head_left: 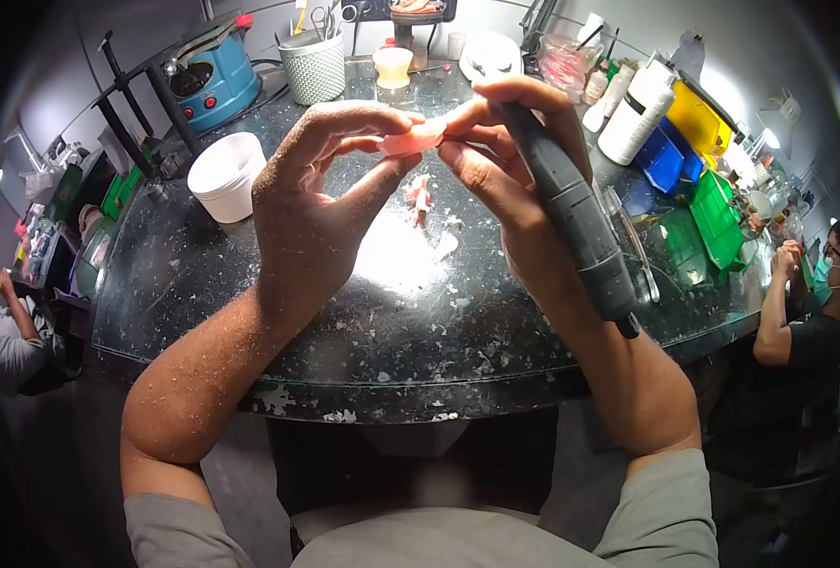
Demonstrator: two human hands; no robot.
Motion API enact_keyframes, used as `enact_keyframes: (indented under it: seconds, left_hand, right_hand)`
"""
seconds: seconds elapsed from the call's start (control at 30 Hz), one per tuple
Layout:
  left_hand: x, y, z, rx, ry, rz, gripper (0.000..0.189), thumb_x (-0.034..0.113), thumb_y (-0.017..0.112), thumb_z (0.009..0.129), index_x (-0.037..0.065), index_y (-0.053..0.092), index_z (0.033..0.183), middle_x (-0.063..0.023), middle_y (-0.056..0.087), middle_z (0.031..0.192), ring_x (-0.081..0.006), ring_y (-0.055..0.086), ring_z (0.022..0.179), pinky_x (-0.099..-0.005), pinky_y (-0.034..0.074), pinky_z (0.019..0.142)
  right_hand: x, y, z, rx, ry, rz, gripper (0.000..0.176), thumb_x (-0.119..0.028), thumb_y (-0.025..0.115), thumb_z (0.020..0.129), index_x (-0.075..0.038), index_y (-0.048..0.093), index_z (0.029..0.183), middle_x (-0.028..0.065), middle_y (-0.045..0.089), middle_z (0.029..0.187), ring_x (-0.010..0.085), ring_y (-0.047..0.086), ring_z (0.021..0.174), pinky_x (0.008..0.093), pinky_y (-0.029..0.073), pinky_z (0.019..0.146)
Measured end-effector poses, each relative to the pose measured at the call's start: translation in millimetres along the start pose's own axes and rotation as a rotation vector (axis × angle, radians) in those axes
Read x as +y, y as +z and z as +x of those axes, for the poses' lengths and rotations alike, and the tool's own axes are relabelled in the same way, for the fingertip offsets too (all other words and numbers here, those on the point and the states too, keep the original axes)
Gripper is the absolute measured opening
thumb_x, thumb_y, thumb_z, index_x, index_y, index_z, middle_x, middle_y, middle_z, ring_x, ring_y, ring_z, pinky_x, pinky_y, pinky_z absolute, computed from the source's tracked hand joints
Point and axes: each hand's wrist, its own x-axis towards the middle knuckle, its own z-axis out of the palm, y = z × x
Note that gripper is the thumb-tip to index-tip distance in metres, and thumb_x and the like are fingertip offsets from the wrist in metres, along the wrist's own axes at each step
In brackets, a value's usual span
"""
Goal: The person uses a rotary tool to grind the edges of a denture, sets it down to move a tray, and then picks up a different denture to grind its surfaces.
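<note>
Dark speckled worktop (183,284), seen from above. Its near middle and left front lie open to a reach from the front edge, bare but for dust and chips. Above the centre, the left hand (316,208) and right hand (514,180) pinch a pink piece (410,140), and a grey handpiece (571,208) slants down to the right. A white cup (226,175) blocks the left. A blue machine (207,80) and mesh basket (314,66) line the back. Bottles (633,118) and coloured bins (713,213) crowd the right, with what look like thin metal tools (633,251) beside them.
</note>
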Motion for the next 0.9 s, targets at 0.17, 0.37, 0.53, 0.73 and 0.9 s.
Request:
enact_keyframes:
  seconds: [0.17, 0.37, 0.53, 0.73, 0.9]
  left_hand:
    - [6.5, 2.5, 1.4, 0.017, -0.076, -0.042, 0.028, 0.004, 0.077, 0.086, 0.005, 0.066, 0.112, -0.0077, 0.072, 0.105, -0.0157, 0.069, 0.102, -0.0313, 0.055, 0.092]
    - [11.9, 3.6, -1.0, -0.058, -0.387, -0.234, 0.016, 0.008, 0.075, 0.09, 0.0, 0.07, 0.103, -0.0082, 0.073, 0.098, -0.0131, 0.068, 0.097, -0.0288, 0.053, 0.091]
    - [18.4, 7.4, 2.9, 0.017, -0.482, -0.342, 0.027, 0.017, 0.07, 0.095, 0.001, 0.065, 0.116, -0.0137, 0.072, 0.111, -0.0185, 0.069, 0.102, -0.0346, 0.052, 0.097]
    - [-2.8, 0.4, 1.0, -0.038, -0.487, -0.345, 0.032, 0.022, 0.069, 0.096, 0.002, 0.066, 0.121, -0.0112, 0.073, 0.11, -0.0176, 0.07, 0.101, -0.0334, 0.052, 0.095]
    - [-3.5, -0.1, 1.2, -0.02, -0.521, -0.378, 0.029, 0.023, 0.069, 0.096, 0.003, 0.067, 0.117, -0.0115, 0.073, 0.108, -0.0186, 0.071, 0.099, -0.034, 0.053, 0.095]
  right_hand:
    - [6.0, 4.2, 2.2, 0.078, -0.08, -0.123, 0.042, 0.007, 0.067, 0.088, -0.009, 0.054, 0.124, 0.0103, 0.07, 0.098, 0.0164, 0.071, 0.092, 0.0339, 0.06, 0.082]
    - [-1.8, -2.8, 4.1, 0.109, 0.104, -0.128, 0.034, 0.002, 0.07, 0.089, -0.006, 0.059, 0.121, 0.0088, 0.069, 0.095, 0.0137, 0.069, 0.085, 0.0293, 0.058, 0.08]
    - [-3.9, -0.3, 2.3, 0.089, 0.265, 0.103, 0.034, -0.004, 0.072, 0.09, -0.003, 0.059, 0.122, 0.0057, 0.066, 0.099, 0.0136, 0.066, 0.097, 0.0281, 0.052, 0.092]
    - [8.5, -3.7, 1.0, 0.093, 0.322, 0.172, 0.032, -0.007, 0.07, 0.092, -0.002, 0.06, 0.122, 0.0075, 0.067, 0.102, 0.0134, 0.065, 0.097, 0.0289, 0.052, 0.092]
    - [11.7, -3.5, 2.1, 0.128, 0.292, 0.154, 0.028, -0.005, 0.071, 0.091, -0.003, 0.062, 0.118, 0.0053, 0.068, 0.098, 0.0098, 0.065, 0.092, 0.0244, 0.052, 0.087]
